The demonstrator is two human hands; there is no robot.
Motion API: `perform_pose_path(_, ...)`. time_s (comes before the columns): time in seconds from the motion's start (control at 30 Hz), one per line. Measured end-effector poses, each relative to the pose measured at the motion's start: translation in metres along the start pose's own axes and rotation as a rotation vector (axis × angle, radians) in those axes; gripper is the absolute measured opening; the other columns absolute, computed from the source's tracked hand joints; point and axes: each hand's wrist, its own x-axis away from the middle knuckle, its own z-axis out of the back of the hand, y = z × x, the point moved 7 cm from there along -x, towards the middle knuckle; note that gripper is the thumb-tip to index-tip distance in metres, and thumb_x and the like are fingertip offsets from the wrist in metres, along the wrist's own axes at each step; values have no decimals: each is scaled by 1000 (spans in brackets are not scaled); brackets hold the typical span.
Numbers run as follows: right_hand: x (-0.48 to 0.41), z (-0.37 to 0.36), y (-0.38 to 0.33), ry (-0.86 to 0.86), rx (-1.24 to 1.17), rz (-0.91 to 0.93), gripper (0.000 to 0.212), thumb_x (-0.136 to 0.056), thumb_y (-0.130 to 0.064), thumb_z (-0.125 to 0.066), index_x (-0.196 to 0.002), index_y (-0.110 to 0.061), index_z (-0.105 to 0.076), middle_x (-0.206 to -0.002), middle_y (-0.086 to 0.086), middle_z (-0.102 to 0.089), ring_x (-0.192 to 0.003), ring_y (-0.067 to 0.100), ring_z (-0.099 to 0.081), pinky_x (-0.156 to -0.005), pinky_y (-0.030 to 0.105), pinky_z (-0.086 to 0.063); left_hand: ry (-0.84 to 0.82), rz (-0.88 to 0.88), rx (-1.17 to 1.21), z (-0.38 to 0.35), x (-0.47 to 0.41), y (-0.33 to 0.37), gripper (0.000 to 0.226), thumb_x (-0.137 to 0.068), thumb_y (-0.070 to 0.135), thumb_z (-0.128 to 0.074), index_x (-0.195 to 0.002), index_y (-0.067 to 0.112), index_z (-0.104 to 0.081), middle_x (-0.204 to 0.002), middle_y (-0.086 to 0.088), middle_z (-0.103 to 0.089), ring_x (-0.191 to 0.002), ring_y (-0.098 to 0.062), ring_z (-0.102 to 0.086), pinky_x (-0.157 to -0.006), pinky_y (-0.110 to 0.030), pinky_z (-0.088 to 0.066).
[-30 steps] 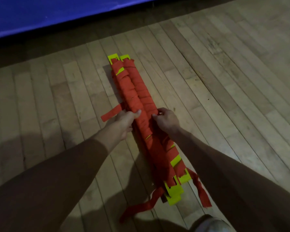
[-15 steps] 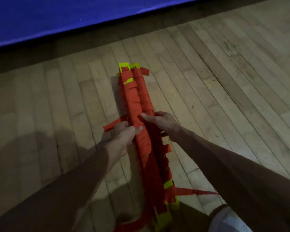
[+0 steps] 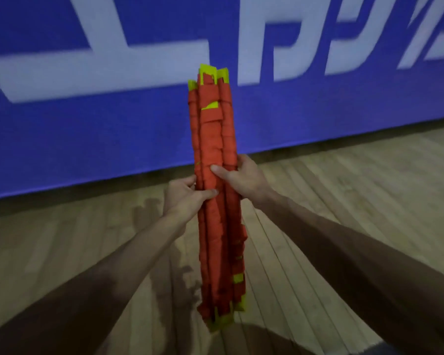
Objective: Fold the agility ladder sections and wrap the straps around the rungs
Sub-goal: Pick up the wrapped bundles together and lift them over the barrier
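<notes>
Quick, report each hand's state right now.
Left hand: grips the orange strap-wrapped bundle of yellow ladder rungs.
Right hand: grips the same bundle, higher up.

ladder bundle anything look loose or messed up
The ladder bundle, gripped by the left hand and right hand, has uneven wrapping: yellow rung shows through a gap near the top, and the lower right wraps look ragged.

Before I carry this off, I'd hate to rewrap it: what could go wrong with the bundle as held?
The left hand and right hand grip the ladder bundle only around its middle, so the ends may splay or rungs slide out. Strap edges stick out low on its right side; the wrap could loosen there.
</notes>
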Motion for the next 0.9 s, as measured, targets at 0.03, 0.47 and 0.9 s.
perform_pose_path(0.03, 10, 8, -31, 30, -25, 50, 53, -68, -61, -75, -104, -24, -59, -105, 2, -70, -100, 24, -67, -83, 46, -57, 7, -51, -9, 13, 9, 29, 26, -69, 8, -82, -89, 23, -75, -84, 2, -76, -79, -17, -73, -81, -39, -59)
perform_pose_path(0.47, 23, 58, -206, -9, -423, 342, 34, -74, -29, -84, -104, -26, -67, -89, 6, -76, -78, 25, -74, -69, 50, -61, 174, -481, -143, 87, 29, 222, 30, -76, 17, -78, -106, 19, -74, -91, 1, -75, -90, -15, -71, -85, -38, -57)
perform_pose_path(0.9, -84, 168, -448, -48, -584, 533, 65, -67, -15, -88, -126, -17, -60, -102, 4, -75, -91, 15, -72, -86, 46, -57, 159, -614, -94, 124, -67, 488, 42, -82, -6, -69, -121, 9, -65, -102, -3, -71, -84, -15, -68, -87, -38, -57)
